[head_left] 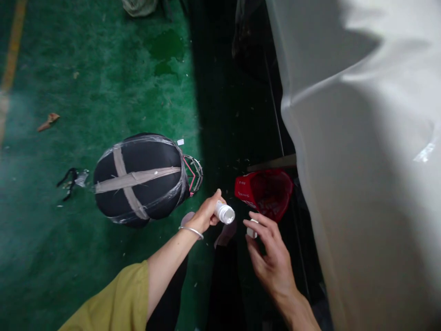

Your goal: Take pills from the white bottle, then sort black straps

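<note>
Left hand (206,213) gripping white bottle (223,212) above green floor (113,101) | right hand (272,253) holding white cap (252,230) in its fingers, apart from bottle | red container (246,186) beyond right hand | black seat (155,158) to the left

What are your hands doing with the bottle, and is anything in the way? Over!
Left hand gripping bottle. Right hand pinching cap, apart from bottle. Nothing visible between them; red bin beyond right hand.

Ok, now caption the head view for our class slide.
Above a green floor, the left hand grips a white bottle while the right hand holds a small white cap-like piece.
</note>
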{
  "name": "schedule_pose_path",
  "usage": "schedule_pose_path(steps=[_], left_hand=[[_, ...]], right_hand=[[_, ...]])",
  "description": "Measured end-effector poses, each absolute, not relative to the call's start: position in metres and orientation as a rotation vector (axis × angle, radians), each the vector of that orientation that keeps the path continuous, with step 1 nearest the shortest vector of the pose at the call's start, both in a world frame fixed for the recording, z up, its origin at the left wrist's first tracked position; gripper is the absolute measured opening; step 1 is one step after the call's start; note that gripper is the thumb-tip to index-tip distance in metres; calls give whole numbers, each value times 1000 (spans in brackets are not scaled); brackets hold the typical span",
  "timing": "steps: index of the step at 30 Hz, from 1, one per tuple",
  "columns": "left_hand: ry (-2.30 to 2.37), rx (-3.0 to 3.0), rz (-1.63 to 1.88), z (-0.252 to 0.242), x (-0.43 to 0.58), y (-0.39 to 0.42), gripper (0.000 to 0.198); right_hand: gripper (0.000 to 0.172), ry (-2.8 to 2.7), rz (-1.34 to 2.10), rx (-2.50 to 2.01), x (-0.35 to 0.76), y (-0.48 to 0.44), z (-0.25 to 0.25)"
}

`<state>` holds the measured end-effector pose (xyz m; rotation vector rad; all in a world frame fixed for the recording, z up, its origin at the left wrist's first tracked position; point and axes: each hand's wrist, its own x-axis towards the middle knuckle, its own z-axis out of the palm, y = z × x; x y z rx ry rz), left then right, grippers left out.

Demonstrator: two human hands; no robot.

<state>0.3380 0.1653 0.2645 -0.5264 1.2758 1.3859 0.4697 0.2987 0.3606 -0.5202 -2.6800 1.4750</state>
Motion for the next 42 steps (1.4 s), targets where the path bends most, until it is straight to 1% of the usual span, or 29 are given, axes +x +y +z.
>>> schedule_pose_path(steps=[3, 4, 6, 7, 8, 9, 10, 12, 13, 14, 16, 18, 22, 23, 25, 28, 30, 33, 36, 38, 42], left_hand=[[1112, -494, 1412, 266, 333, 162, 68], [1047, -473, 1433, 268, 332, 162, 71], [915, -426, 1475, 274, 331, 166, 76], [859, -404, 1492, 277, 331, 169, 78], [818, -389, 1505, 280, 330, 172, 79], [792, -384, 1514, 284, 329, 176, 80], [773, -394, 1523, 287, 329, 180, 79], [746, -453, 1549, 294, 331, 189, 76], [737, -502, 1574, 297, 333, 194, 74], [730, -556, 1606, 299, 335, 199, 70], [717, -654, 1672, 303, 342, 208, 65], [715, -688, 1700, 305, 348, 213, 64], [971, -413, 1703, 305, 345, 214, 66], [1022, -337, 1734, 305, 340, 212, 67], [985, -231, 1809, 304, 329, 210, 71], [682, -61, 1754, 299, 315, 207, 76], [483, 28, 1632, 295, 311, 205, 80], [354, -10, 1551, 290, 314, 202, 82], [411, -151, 1527, 285, 322, 197, 79], [430, -218, 1513, 281, 327, 195, 78], [306, -292, 1599, 271, 335, 195, 81]], right_hand=[[18, -2193, 1915, -987, 468, 303, 369], [19, -2045, 2051, -1096, 466, 304, 371], [29, -1930, 2212, -1198, 461, 303, 373], [31, -1968, 2213, -1197, 458, 302, 374], [27, -2057, 2168, -1159, 455, 301, 374], [23, -2176, 2083, -1091, 453, 299, 374], [23, -2303, 1973, -1010, 450, 297, 374], [43, -2516, 1762, -829, 445, 295, 372], [49, -2586, 1688, -748, 443, 294, 370], [52, -2628, 1635, -695, 442, 294, 367], [49, -2627, 1572, -642, 440, 295, 362], [43, -2569, 1583, -646, 439, 296, 357], [43, -2474, 1674, -794, 439, 300, 355], [43, -2464, 1726, -905, 438, 300, 356], [46, -2423, 1945, -1204, 437, 299, 359], [54, -2168, 2417, -1584, 434, 293, 363], [56, -1911, 2615, -1702, 433, 289, 365], [50, -1452, 2824, -1785, 431, 286, 366], [48, -1014, 3005, -1799, 428, 287, 365], [45, -855, 3070, -1809, 427, 288, 362], [42, -919, 3063, -1806, 435, 286, 355]])
